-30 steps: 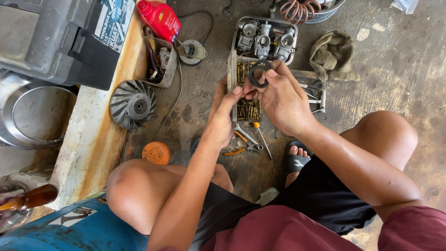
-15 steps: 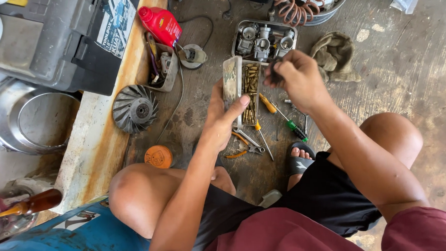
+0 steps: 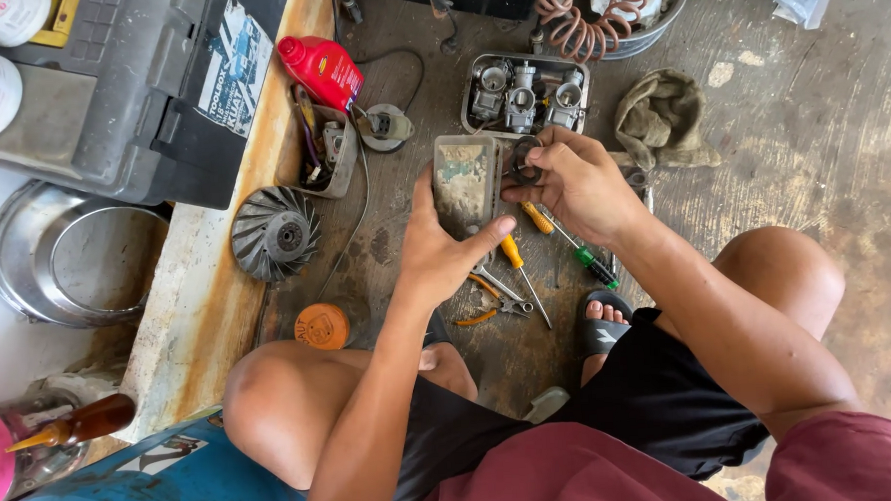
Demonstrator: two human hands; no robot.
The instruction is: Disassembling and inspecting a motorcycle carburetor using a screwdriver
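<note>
Since half a second ago the right hand [image 3: 578,185] has dropped from the tray of carburettor parts to the top right corner of the flat, grimy rectangular metal cover [image 3: 466,182], bringing a dark rubber ring [image 3: 524,161] with it. The left hand [image 3: 445,245] has shifted little: its fingers [image 3: 487,232] are clamped on the cover's lower end, thumb up the left edge. The cover's long axis runs straight away from the person, above the stained floor. The right fingers are pinched together on the ring, touching the cover's right edge, so that hand is nearer.
</note>
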